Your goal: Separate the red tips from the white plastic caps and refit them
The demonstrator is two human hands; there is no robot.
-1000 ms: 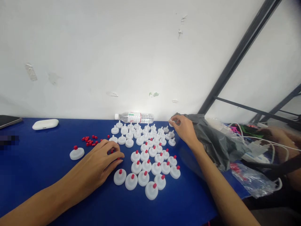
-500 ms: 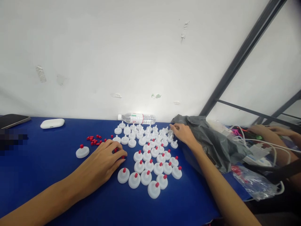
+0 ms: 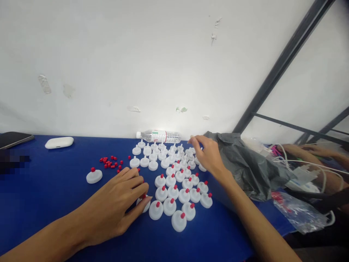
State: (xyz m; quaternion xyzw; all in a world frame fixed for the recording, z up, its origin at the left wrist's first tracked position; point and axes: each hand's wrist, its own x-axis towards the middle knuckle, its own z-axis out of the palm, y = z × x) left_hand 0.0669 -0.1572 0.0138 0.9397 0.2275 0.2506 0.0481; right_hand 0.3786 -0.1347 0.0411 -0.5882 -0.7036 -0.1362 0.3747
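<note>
At the left edge a dark phone (image 3: 16, 140) lies on my blue table (image 3: 218, 240), then a small white case (image 3: 59, 142). Below it, one white lid (image 3: 94, 177) wears a red tip. Next to that are loose red tips (image 3: 109, 164), a little heap not on any lid.

My left hand (image 3: 117, 203) is low, left of the middle, with its thumb and fingers bent over a near lid (image 3: 147, 206). I can't tell if they pinch anything.

In the middle, a bottle (image 3: 159, 136) lies behind lots of bare lids (image 3: 153, 166); these look left to do. The front lids (image 3: 179, 222), low in the middle, have red tips and look done. I'd guess more are bare than done.

My right hand (image 3: 208, 154), right of the middle, is well apart from my left, above the back lids; I can't tell if its fingertips hold one. A grey bag (image 3: 245, 165) sits to the right.
</note>
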